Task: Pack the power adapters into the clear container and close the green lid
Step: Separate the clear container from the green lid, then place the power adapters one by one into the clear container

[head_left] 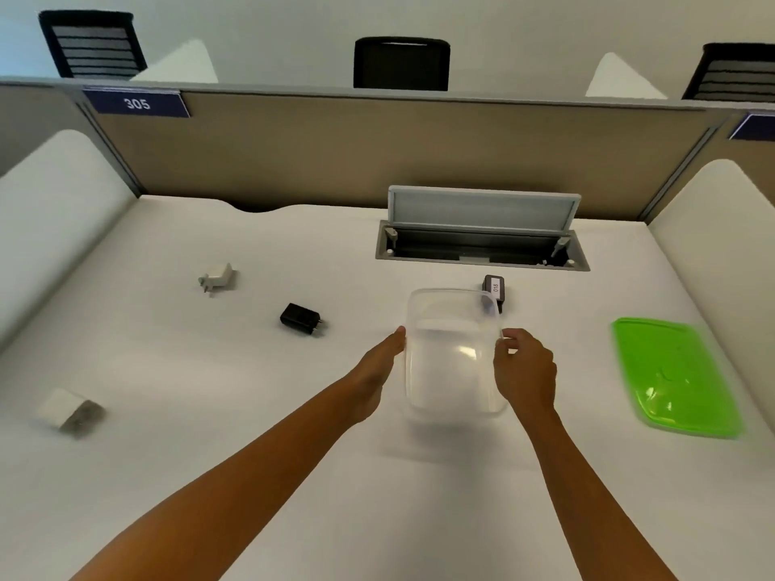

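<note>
The clear container (451,354) is at the desk's middle, empty, held between both hands. My left hand (379,371) presses flat against its left wall. My right hand (524,371) grips its right rim with curled fingers. The green lid (675,375) lies flat on the desk to the right, apart from the container. A black adapter (300,318) lies left of the container. A white adapter (216,276) with its prongs out lies farther left and back. Another white adapter (69,413) sits near the left edge. A black adapter with a white label (495,289) stands just behind the container.
An open cable hatch (482,245) with its raised flap sits at the back of the white desk (251,475). Beige partition walls close in the back and white curved dividers (54,190) stand at both sides. Black chairs show beyond the partition.
</note>
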### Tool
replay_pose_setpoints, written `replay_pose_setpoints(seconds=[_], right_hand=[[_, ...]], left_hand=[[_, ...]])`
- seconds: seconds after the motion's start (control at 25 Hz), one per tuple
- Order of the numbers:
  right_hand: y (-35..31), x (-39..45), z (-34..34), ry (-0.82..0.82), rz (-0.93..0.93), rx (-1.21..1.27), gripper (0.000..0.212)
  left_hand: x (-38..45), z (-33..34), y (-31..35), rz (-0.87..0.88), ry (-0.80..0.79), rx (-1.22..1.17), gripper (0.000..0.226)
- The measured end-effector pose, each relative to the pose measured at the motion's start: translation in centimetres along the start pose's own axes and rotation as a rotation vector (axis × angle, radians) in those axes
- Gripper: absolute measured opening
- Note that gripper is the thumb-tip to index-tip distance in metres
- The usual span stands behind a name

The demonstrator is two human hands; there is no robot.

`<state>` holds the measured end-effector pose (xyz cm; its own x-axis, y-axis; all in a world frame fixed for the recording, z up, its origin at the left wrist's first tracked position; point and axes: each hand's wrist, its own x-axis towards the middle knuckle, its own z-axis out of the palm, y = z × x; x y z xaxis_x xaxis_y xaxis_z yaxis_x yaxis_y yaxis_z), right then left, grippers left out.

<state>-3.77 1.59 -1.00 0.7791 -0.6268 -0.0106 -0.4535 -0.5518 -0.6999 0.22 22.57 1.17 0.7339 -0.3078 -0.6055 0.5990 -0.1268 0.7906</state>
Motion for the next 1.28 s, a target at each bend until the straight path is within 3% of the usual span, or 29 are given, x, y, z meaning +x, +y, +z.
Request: replay_pose_setpoints(seconds=[0.24, 0.64, 0.84, 1.04, 1.16, 1.28], right_hand=[[-4.4, -2.8, 5.1, -0.125, -0.082, 0.058, 0.03], [-6.3, -5.3, 9.2, -0.216, -0.121, 0.048, 0.034], [-6.1, -5.7, 10.1, -0.236, -0.116, 0.065, 0.036], [-6.1, -4.3, 9.5, -0.261, -0.095, 0.056, 0.038], [-5.6, -0.1, 8.5, -0.206, -0.052, 0.071, 0.03], [-4.9, 6.5, 7.3, -0.239, -0.207, -0.139, 0.023]], left_hand=[[-1.9, -7.0, -1.1, 0.032, 0.125, -0.077, 0.058], [-1.3, -11.7, -2.7, 0.001, 0.203, -0.153, 0.058], [-0.8, -11.4, -2.8, -0.003, 0.274, -0.165, 0.021], [0.3, -11.4, -3.6, 0.018, 0.382, -0.104, 0.041], [0.5, -11.3, -3.6, 0.013, 0.43, -0.107, 0.043], [0.8, -11.2, -3.6, 0.011, 0.459, -0.095, 0.046]])
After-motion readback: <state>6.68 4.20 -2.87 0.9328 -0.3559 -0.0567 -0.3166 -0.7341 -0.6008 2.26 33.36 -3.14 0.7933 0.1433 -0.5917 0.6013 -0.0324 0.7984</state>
